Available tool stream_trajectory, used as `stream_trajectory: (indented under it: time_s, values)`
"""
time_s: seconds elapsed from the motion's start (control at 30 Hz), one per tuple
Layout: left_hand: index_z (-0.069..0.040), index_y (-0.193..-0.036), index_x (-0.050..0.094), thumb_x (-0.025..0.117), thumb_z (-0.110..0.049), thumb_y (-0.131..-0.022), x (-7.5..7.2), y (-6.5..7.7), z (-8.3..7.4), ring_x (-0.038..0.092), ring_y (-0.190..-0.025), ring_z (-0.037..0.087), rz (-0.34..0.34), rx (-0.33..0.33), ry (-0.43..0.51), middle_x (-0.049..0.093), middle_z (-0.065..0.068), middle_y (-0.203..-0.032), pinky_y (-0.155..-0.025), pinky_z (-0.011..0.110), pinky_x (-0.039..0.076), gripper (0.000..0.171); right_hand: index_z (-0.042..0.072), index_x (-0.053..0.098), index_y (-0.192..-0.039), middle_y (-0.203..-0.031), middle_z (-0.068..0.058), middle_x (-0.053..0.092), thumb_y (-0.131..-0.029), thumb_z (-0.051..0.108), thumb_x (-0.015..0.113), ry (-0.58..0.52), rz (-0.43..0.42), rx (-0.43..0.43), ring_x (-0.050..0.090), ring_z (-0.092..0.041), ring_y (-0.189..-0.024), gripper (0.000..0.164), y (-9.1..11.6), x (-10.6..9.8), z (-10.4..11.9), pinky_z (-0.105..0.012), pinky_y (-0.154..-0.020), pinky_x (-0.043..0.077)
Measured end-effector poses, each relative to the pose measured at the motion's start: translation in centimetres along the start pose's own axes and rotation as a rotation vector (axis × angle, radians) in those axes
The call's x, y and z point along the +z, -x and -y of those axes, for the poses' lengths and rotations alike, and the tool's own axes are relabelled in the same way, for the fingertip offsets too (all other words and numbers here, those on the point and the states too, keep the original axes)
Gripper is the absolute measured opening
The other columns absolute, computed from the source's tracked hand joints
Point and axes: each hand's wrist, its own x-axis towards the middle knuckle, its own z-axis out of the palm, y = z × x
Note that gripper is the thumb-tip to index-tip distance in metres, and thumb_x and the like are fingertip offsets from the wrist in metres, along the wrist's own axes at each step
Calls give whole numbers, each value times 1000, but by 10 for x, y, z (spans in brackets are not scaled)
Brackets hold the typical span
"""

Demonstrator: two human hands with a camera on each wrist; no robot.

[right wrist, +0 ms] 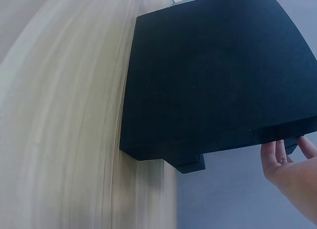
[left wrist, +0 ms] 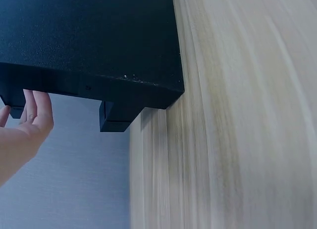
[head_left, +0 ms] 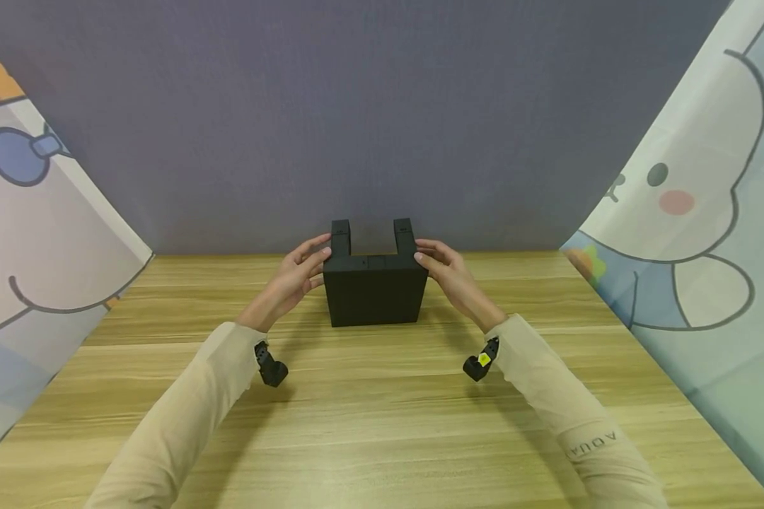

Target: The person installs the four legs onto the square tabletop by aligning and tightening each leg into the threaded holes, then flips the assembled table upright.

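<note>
A black block-like box (head_left: pixel 375 291) with two arms pointing back toward the grey wall stands on the wooden table. From above, its top makes a U shape. My left hand (head_left: pixel 298 274) holds its left side, with fingertips at the left arm and the upper edge. On the opposite side my right hand (head_left: pixel 447 272) grips it the same way, thumb near the top corner. The left wrist view shows the left hand's fingers (left wrist: pixel 43 110) reaching around behind the broad black face. In the right wrist view, the right hand's fingers (right wrist: pixel 270 162) bend in beside an arm.
The wooden table (head_left: pixel 382 424) runs back to a grey wall (head_left: pixel 382 127). Panels with cartoon prints stand at the left (head_left: pixel 51 233) and right (head_left: pixel 687 233). Each wrist carries a small black camera, the left one (head_left: pixel 271 366) and the right one (head_left: pixel 480 360).
</note>
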Motion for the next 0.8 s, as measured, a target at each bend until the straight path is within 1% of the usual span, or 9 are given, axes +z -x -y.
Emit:
stream_trajectory:
  time_s: [0.23,0.47,0.67,0.7,0.8]
  values:
    - [-24,-144,25,53,-30,-92,-1,1,2,22,-138,26,8,15,-74,11,9,-152,-109,51,25,59,8,42,-134,-134,-10,39,-93,24,53,-28,-25,30,38,-23,-127,46,-7,1,-2,-41,-99,33]
    - [-23,-144,25,54,-26,-92,-3,4,3,21,-138,25,22,35,-88,16,8,-151,-108,50,25,59,5,41,-134,-139,-12,35,-94,23,52,-55,-35,38,33,-25,-131,46,-11,2,-2,-46,-103,29]
    - [-24,-144,27,57,-20,-91,-6,5,6,23,-137,27,35,50,-111,15,9,-151,-109,49,26,61,5,41,-134,-138,-10,36,-95,22,51,-51,-39,39,34,-23,-129,44,-12,2,-3,-35,-89,37]
    - [-24,-144,27,58,-19,-90,-7,5,7,23,-138,27,38,56,-125,15,10,-152,-109,49,26,62,5,41,-134,-138,-10,36,-95,22,51,-50,-37,37,35,-23,-129,44,-12,1,-3,-34,-87,37]
    - [-25,-142,30,60,-20,-89,-9,6,10,23,-137,28,33,72,-190,18,9,-151,-109,49,26,62,6,40,-135,-139,-11,36,-95,24,51,-30,-28,33,35,-23,-128,45,-10,0,-4,-35,-88,38]
